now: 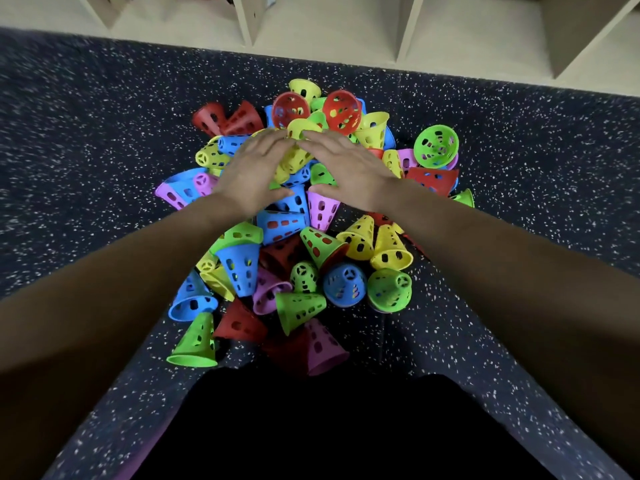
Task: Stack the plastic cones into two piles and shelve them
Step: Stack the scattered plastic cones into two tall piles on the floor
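Now both the left hand [254, 171] and the right hand [349, 168] lie flat and released, grasping nothing, on the loose cones [282, 225] heaped at the middle of the frame, so a careless push could probably scatter them over the floor [104, 133].

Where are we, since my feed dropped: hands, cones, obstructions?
Left hand, right hand open over cone heap. Cones loose, no piles yet. Shelves beyond, nothing between.
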